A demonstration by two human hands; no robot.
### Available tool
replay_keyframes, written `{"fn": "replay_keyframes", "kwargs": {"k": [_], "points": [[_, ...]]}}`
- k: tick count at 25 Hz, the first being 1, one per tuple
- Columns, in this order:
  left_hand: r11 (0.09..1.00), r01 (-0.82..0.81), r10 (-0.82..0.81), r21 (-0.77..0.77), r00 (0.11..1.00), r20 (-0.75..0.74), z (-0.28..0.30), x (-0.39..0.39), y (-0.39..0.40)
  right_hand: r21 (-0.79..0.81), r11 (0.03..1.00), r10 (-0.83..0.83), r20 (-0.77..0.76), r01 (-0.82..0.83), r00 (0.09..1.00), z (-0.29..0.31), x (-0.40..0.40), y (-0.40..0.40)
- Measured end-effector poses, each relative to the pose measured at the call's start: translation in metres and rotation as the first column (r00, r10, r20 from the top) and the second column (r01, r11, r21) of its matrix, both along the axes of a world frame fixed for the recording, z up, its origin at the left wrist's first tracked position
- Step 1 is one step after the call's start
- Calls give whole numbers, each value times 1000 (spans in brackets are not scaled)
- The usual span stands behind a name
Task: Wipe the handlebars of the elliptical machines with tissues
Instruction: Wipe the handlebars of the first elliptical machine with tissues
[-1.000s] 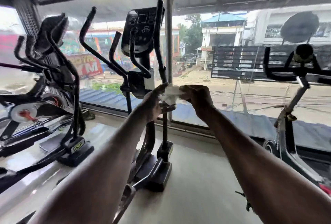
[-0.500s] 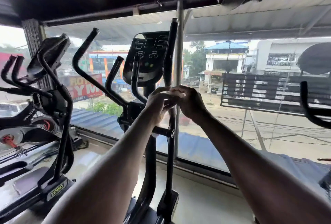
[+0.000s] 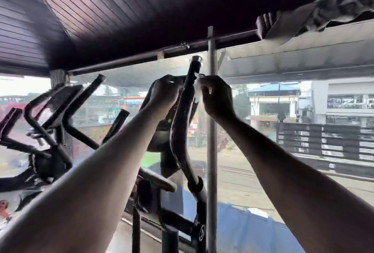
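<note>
centre frame: right hand point(image 3: 217, 98) pinches a tissue point(image 3: 197, 90) — soft, tear-prone — against the rigid handlebar point(image 3: 185, 111); left hand point(image 3: 164, 94) curls round it (steadying, likely).

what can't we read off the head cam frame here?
- Left hand: its fingers are hidden behind the tall black curved handlebar, so its grip is unclear.
- Crumpled white tissue: mostly covered by the right hand.
- Black elliptical console: screen blocked by left hand and forearm.
- Neighbouring left machine: motion-blurred.

Two bare forearms, sleeveless, no jewellery
</note>
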State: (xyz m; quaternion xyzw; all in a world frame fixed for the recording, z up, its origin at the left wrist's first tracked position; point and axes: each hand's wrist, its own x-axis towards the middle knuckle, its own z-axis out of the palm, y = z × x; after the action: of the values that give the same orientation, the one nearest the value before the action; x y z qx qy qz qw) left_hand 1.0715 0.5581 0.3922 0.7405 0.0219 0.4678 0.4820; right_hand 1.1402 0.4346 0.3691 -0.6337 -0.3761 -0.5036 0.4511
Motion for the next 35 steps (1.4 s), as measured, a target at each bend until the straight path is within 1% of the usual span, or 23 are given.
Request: {"fn": "replay_keyframes", "kwargs": {"k": [3, 5, 6, 7, 9, 10, 11, 13, 14, 15, 16, 18, 19, 21, 23, 24, 25, 27, 28, 29, 31, 32, 35], "points": [[999, -15, 18, 36, 996, -88, 30, 33, -2, -71, 991, 116, 101, -109, 988, 30, 54, 25], [997, 4, -9, -73, 998, -63, 41, 46, 1, -119, 986, 134, 131, -119, 982, 44, 71, 38], [992, 15, -19, -127, 999, -32, 45, 53, 2, -139, 985, 134, 203, -107, 970, 43, 79, 41], [987, 29, -32, -161, 999, -14, 47, 60, 3, -169, 979, 161, 301, -113, 940, 33, 86, 41], [981, 33, -33, -192, 999, -1, 49, 69, 3, -248, 962, 230, 504, -116, 833, 13, 95, 36], [980, 29, -28, -196, 1000, 8, 50, 73, 2, -288, 955, 227, 548, -73, 805, 18, 104, 35], [981, 27, -24, -190, 1000, 18, 51, 76, 2, -298, 954, 182, 538, -17, 823, 32, 114, 35], [986, 23, -21, -163, 1000, 16, 54, 80, -1, -206, 975, 6, 381, 78, 925, 71, 129, 38], [985, 40, -39, -170, 999, 13, 55, 82, -2, -175, 981, -32, 307, 89, 951, 82, 129, 38], [981, 62, -60, -183, 998, 13, 56, 84, 0, -154, 987, -2, 292, 49, 957, 82, 126, 40], [976, 89, -85, -198, 996, 30, 56, 85, 2, -156, 988, 70, 315, -21, 947, 75, 119, 40], [962, 157, -141, -222, 986, 90, 55, 87, 6, -213, 966, 227, 411, -148, 883, 47, 99, 39], [956, 188, -167, -227, 980, 111, 56, 88, 8, -243, 959, 245, 455, -145, 856, 41, 98, 38], [959, 195, -181, -207, 980, 85, 57, 87, 7, -215, 974, 157, 437, -67, 886, 64, 110, 37], [963, 189, -184, -194, 982, 39, 58, 86, 7, -143, 989, 17, 327, 32, 945, 95, 121, 40], [960, 195, -193, -199, 981, 34, 58, 85, 8, -151, 987, -1, 325, 53, 946, 101, 123, 40], [958, 202, -199, -206, 979, 38, 57, 86, 11, -182, 981, 7, 375, 66, 927, 99, 123, 42], [953, 215, -209, -211, 977, 52, 56, 84, 15, -261, 961, 67, 530, 88, 846, 79, 118, 41], [952, 222, -215, -211, 975, 54, 56, 83, 15, -293, 951, 83, 554, 100, 829, 78, 117, 39], [954, 219, -215, -203, 976, 44, 56, 83, 15, -306, 944, 58, 527, 126, 848, 86, 120, 38], [964, 202, -202, -174, 979, 14, 55, 84, 11, -328, 921, -79, 375, 212, 924, 107, 122, 41], [966, 202, -202, -160, 979, 16, 55, 85, 10, -348, 907, -115, 338, 238, 934, 109, 120, 41], [963, 219, -215, -159, 976, 46, 54, 84, 7, -298, 943, -16, 409, 150, 912, 75, 111, 38]]}}
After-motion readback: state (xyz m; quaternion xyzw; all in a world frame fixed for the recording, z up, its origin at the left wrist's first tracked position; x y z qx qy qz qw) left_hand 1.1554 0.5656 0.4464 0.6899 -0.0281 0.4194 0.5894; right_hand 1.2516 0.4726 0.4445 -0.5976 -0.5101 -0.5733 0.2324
